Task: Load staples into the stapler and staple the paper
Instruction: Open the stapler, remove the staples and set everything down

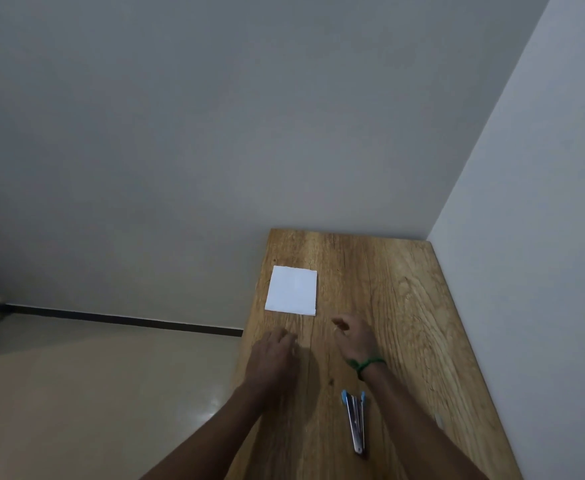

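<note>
two bare forearms reaching out over wooden counter [405,323]. nearest: stapler [356,422], swung open, lying flat just left of right forearm, untouched. further on: left hand [274,351] palm down, fingers loosely curled, grip empty; right hand [355,336], green band [367,363] at wrist, fingers half open, grip empty. beyond both hands, apart: white paper [292,291] flat near counter's left edge.
</note>
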